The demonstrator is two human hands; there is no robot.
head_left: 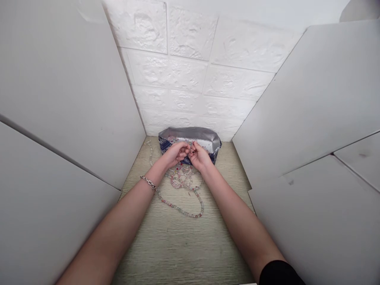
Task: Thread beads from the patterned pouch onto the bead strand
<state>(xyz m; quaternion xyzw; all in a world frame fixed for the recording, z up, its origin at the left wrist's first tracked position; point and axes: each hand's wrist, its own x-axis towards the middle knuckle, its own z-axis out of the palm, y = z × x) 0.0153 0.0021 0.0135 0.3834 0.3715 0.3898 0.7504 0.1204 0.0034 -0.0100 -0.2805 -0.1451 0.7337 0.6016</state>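
My left hand point(177, 152), with a chain bracelet point(148, 183) on its wrist, is closed, its fingertips pinched together. My right hand point(200, 156) meets it fingertip to fingertip, thumb and forefinger also in a pinch. Whatever lies between the fingers is too small to make out. Both hands are over the near edge of an open foil-lined bag point(212, 136), blue outside and silver inside, with loose small beads in it. A long string of pale, pink and red beads point(178, 208) lies coiled and looped on the wood-grain surface below the hands; its upper end is hidden.
A white brick-patterned wall point(190, 79) rises right behind the bag. Grey-white panels stand close on the left point(74, 79) and right point(297, 99), narrowing the wood-grain surface point(184, 249). Another part of beaded string point(150, 152) trails left of the bag.
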